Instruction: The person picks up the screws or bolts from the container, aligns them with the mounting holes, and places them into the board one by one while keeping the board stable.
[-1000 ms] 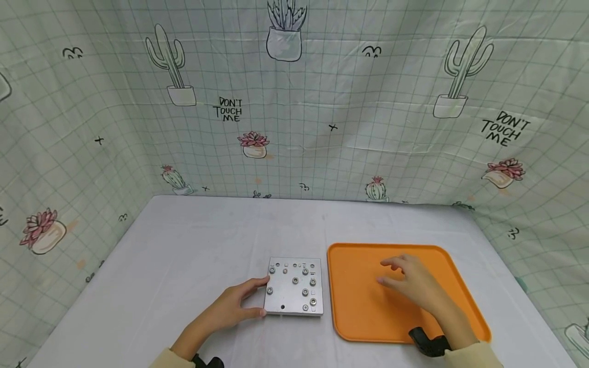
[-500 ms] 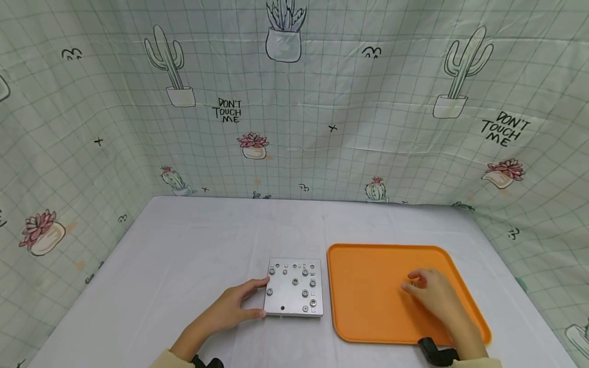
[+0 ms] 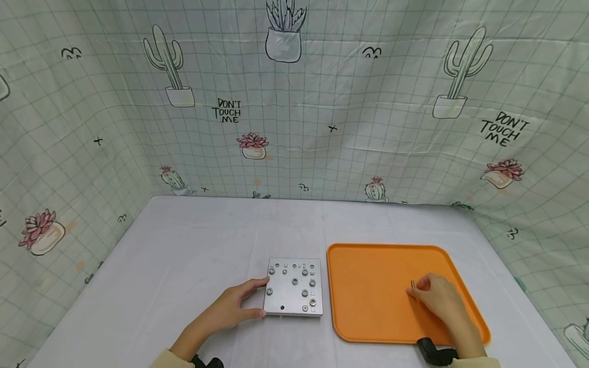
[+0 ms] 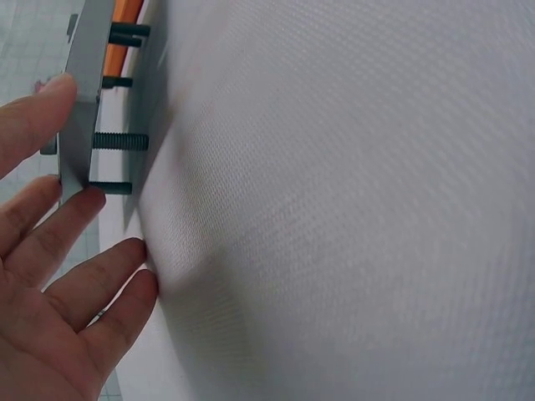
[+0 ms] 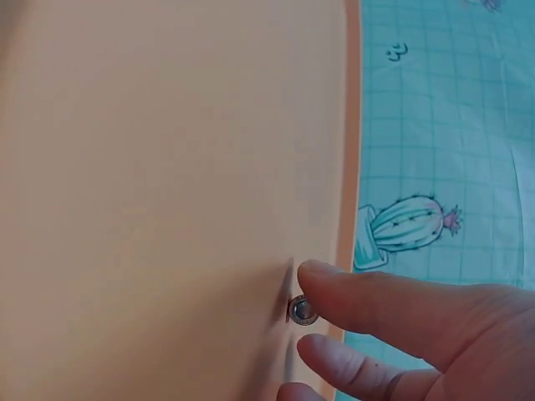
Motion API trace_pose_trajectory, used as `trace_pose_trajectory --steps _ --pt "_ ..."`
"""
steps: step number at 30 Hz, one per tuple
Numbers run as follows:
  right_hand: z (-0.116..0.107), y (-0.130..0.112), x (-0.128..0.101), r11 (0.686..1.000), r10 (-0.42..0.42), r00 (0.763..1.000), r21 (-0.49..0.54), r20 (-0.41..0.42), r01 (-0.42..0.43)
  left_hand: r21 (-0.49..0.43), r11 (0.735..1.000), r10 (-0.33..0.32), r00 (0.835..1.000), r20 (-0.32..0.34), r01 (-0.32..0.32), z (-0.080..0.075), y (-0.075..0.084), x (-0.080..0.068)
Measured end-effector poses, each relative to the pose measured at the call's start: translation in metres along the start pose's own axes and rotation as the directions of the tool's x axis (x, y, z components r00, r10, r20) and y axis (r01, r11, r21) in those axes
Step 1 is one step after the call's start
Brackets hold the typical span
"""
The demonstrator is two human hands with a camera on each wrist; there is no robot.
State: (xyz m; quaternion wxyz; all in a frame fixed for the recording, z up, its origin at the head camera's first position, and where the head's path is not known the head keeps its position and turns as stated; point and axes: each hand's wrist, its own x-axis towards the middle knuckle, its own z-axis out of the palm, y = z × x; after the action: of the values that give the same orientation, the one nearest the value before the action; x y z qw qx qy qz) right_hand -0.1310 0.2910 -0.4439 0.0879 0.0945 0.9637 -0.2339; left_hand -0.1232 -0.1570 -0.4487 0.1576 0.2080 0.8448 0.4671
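A silvery square metal plate [image 3: 294, 286] lies on the white table, with several socket head screws in its top. My left hand [image 3: 232, 306] rests beside its left edge, thumb and index finger spread apart against that side. In the left wrist view, threaded screw shanks [image 4: 121, 141] stick out under the plate toward the cloth. Over the orange tray [image 3: 363, 291], my right hand [image 3: 437, 299] pinches a small metal socket head screw [image 5: 303, 310] between thumb and fingertips. Its shiny upper end [image 3: 412, 283] shows above the fingers in the head view.
White cloth [image 3: 216, 230] covers the table around the plate and tray. A fabric curtain [image 3: 303, 102] printed with cacti rises behind and at both sides. Black camera mounts sit at the wrists, the right one [image 3: 434, 353] over the tray's front rim.
My right hand has moved right and toward me over the tray, its fingers coming together on the screw, which now shows between them. My left hand and the plate have stayed put.
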Motion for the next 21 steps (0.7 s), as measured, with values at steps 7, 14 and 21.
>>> trace_pose_trajectory --steps 7,14,21 --pt "0.0009 -0.0008 -0.0039 1.0 0.017 1.0 -0.019 0.0 -0.017 0.006 1.0 -0.02 1.0 0.009 0.02 0.0003 0.0002 0.0008" --pt "0.0001 -0.003 -0.0046 1.0 0.017 1.0 -0.026 0.003 -0.017 0.004 1.0 -0.006 1.0 0.009 0.006 0.0001 -0.001 0.0004" --pt "0.0 -0.0025 -0.0039 0.999 0.009 1.0 -0.047 0.014 -0.009 0.007 1.0 -0.005 1.0 0.01 0.005 0.0001 -0.001 0.001"
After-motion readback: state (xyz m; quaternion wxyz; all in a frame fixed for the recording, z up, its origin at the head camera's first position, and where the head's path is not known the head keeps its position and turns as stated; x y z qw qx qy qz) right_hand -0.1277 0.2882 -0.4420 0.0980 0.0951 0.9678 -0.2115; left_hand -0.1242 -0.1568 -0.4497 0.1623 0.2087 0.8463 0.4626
